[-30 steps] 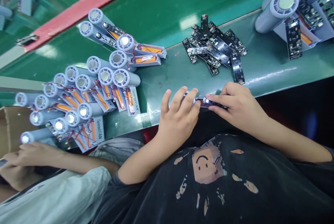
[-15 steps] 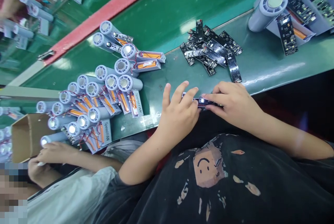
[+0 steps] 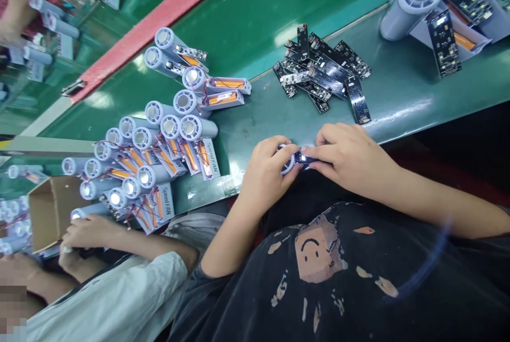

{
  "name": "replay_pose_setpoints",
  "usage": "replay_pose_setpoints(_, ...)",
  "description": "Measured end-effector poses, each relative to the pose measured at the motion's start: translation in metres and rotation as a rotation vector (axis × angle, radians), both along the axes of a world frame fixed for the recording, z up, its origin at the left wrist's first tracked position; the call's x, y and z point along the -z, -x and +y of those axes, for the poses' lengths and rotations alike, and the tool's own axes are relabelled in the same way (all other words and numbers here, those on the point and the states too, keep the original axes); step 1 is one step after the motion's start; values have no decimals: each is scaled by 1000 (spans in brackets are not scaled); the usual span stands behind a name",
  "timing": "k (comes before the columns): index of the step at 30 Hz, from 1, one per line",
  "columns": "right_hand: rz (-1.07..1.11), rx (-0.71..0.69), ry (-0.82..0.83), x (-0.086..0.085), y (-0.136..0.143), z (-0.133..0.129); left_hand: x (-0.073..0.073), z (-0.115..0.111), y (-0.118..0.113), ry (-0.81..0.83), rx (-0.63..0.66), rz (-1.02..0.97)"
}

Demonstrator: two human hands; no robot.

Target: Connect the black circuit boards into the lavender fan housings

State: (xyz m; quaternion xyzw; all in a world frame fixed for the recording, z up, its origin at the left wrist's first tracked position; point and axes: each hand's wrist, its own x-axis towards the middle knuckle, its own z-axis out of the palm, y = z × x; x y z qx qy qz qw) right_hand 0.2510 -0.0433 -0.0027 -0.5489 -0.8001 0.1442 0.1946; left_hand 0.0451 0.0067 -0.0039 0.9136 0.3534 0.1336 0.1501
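At the bench edge in front of my body, my left hand (image 3: 266,168) is closed around a lilac-grey fan housing (image 3: 287,159). The housing's round, ribbed end shows between thumb and fingers; most of the rest is covered. My right hand (image 3: 345,152) pinches a narrow black circuit board (image 3: 304,157) that lies against the housing's right side. Its fingers hide the board's far end. Just beyond my hands, a loose pile of similar black circuit boards (image 3: 324,74) lies on the green bench (image 3: 255,119).
Left on the bench stand several fan housings (image 3: 198,127) with orange cells and red wires. More housings (image 3: 414,5) with boards stand at the far right. A co-worker's hand (image 3: 93,230) touches a housing near a cardboard box (image 3: 56,209). A red strip (image 3: 151,26) crosses behind.
My left hand's fingers were raised and spread; now they have curled down around the housing, whose round end has come into view. My right hand keeps its pinch on the board.
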Motion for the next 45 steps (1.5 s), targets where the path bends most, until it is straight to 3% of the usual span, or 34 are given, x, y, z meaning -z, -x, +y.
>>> replay_pose_setpoints(10,73,32,94,5,5,8,4,-5,-4,-31,-70,-27)
replay_pose_setpoints(17,141,-37,202,7,-1,18,-4,-1,-6,62,-52,-28)
replay_pose_setpoints(24,110,-2,144,13,-2,8,-7,0,-3,146,-37,-66)
replay_pose_setpoints(32,79,77,86,4,-36,-18,-8,0,-3,108,-39,-28)
replay_pose_setpoints(36,59,94,96,6,-39,-23,-8,-1,-4,92,-52,-15)
replay_pose_setpoints(45,66,-9,57,10,-39,-16,-7,0,-4,94,-19,-70)
